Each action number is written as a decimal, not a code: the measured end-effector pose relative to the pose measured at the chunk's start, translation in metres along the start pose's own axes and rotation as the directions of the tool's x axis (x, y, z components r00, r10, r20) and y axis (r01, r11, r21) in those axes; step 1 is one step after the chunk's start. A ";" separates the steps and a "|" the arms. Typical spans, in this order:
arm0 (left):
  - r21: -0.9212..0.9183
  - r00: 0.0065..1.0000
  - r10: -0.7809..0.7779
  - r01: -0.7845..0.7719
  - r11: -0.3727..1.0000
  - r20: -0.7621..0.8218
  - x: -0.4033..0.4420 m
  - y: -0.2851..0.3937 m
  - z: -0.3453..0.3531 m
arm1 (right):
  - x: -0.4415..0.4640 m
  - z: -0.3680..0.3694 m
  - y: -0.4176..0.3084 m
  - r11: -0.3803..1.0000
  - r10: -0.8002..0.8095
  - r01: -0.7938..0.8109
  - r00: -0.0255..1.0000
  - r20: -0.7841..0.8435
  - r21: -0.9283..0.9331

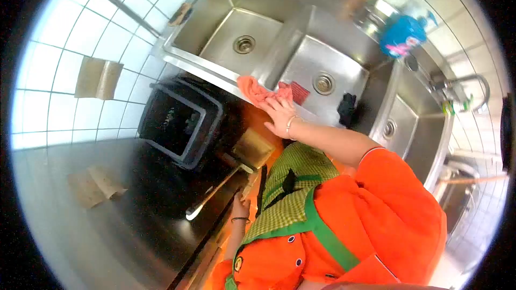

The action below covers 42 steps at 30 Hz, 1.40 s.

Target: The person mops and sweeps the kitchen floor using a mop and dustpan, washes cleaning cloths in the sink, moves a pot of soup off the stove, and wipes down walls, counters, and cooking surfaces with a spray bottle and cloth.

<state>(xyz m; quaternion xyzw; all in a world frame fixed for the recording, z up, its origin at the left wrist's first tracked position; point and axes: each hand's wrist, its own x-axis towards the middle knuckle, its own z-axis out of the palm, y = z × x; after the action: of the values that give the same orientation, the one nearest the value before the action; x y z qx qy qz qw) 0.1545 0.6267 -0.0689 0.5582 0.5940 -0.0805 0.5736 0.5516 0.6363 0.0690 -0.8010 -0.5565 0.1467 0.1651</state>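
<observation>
My right hand [279, 116], with a pale bracelet at the wrist, presses its fingers onto a crumpled pink cloth [252, 89] on the front rim of the steel sink [212, 78]. Some of the cloth bunches up under the fingers. Just beyond it a red patterned cloth [299, 93] lies on the edge of the middle basin. Low beside my body is my left hand [240, 208], a dark band around its wrist, close to the edge of the steel counter [134, 220]. Its fingers are small and dim, so their grip is unclear.
A long-handled tool [217, 188] lies near the counter edge. A black bin [185, 123] stands left of the sink. Inside the middle basin is a black cloth-like item [346, 110]. A blue bottle [403, 35] and a curved faucet [478, 78] are at the sink's back.
</observation>
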 end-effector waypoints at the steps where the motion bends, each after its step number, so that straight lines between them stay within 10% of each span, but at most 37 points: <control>1: -0.119 1.000 0.000 0.000 0.993 0.005 -0.007 0.015 0.000 | -0.016 -0.001 0.010 0.997 -0.056 0.053 0.996 -0.064 -0.050; 3: 0.414 0.997 0.057 -0.073 0.907 0.052 -0.042 0.055 0.001 | -0.062 -0.015 0.024 0.997 -0.025 0.023 0.999 -0.026 -0.072; 5: 0.187 0.995 -0.069 0.053 0.981 0.077 -0.007 -0.012 0.003 | -0.113 -0.023 0.039 0.996 0.021 -0.021 1.000 0.006 -0.090; 7: 0.485 0.988 0.100 -0.144 0.862 0.115 -0.031 0.029 0.008 | -0.159 -0.030 0.057 0.992 0.054 -0.056 0.998 -0.019 -0.115; 17: 0.532 0.968 0.043 -0.173 0.829 0.248 -0.013 0.081 0.046 | -0.337 -0.074 0.114 0.902 0.372 -0.375 0.926 -0.056 -0.214; 18: 0.328 0.984 -0.005 -0.054 0.943 0.177 0.001 0.067 0.052 | -0.347 -0.075 0.119 0.893 0.362 -0.377 0.926 -0.108 -0.245; 19: 0.097 0.990 -0.074 0.062 0.993 0.119 0.006 0.068 0.058 | -0.345 -0.075 0.128 0.891 0.369 -0.386 0.922 -0.113 -0.241; 24: 0.655 0.961 -0.080 -0.117 0.747 0.263 -0.029 0.170 0.096 | -0.281 -0.058 0.182 0.852 0.516 -0.523 0.825 -0.230 0.037; 26: 0.394 0.941 -0.138 0.005 0.919 0.310 0.016 0.152 0.101 | -0.259 -0.068 0.221 0.814 0.569 -0.575 0.759 -0.316 0.084; 28: 0.639 0.923 0.165 -0.362 0.679 0.347 -0.019 0.201 0.117 | -0.229 -0.094 0.251 0.730 0.666 -0.678 0.678 -0.312 0.084; 35: 0.424 0.800 0.404 -0.584 0.692 0.443 -0.030 0.251 0.131 | -0.156 -0.134 0.401 0.612 0.779 -0.713 0.469 -0.415 0.342; 38: 0.428 0.719 0.494 -0.691 0.582 0.489 -0.077 0.326 0.150 | -0.163 -0.167 0.422 0.426 0.889 -0.644 0.430 -0.161 0.635; 42: 0.407 0.638 0.555 -0.769 0.492 0.534 -0.042 0.390 0.148 | -0.149 -0.208 0.379 0.753 0.656 -0.480 0.601 -0.457 0.450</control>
<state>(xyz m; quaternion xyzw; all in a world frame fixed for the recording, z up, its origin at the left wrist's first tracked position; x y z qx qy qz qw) 0.5250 0.6359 0.1275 0.8739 0.1629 -0.1270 0.4400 0.9074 0.3515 0.1023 -0.9085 -0.1621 0.0129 0.3849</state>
